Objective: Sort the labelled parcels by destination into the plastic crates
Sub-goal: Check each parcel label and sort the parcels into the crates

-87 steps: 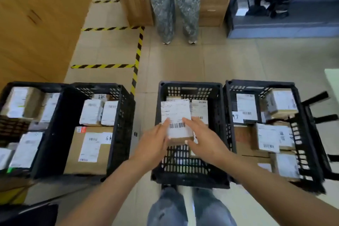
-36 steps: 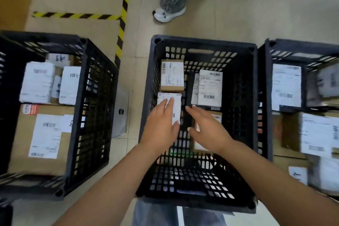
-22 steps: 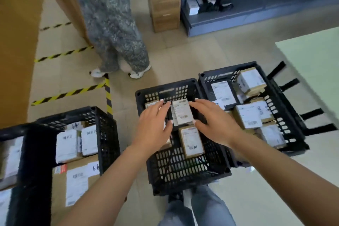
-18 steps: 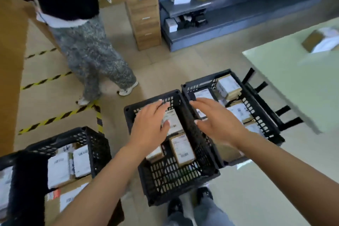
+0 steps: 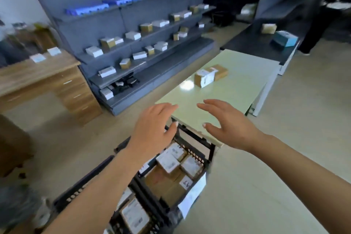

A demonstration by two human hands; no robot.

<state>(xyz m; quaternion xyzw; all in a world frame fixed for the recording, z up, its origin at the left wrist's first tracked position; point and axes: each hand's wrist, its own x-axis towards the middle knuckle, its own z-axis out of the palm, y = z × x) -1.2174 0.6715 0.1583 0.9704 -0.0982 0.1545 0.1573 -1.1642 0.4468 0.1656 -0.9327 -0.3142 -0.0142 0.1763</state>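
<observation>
Both hands, left hand (image 5: 152,129) and right hand (image 5: 228,125), now empty and spread, have left the crate (image 5: 190,159) and lifted toward the parcels (image 5: 209,75) on the table (image 5: 237,89), probably for another pick.

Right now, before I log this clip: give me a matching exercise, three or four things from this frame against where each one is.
Things:
1. left hand
2. right hand
3. brown parcel
4. teal box

Places:
A. on the dark counter
B. lying on the pale green table
C. empty, over the black crate
D. empty, over the green table's near corner

Pairs: 1-C, 2-D, 3-B, 4-A
</observation>
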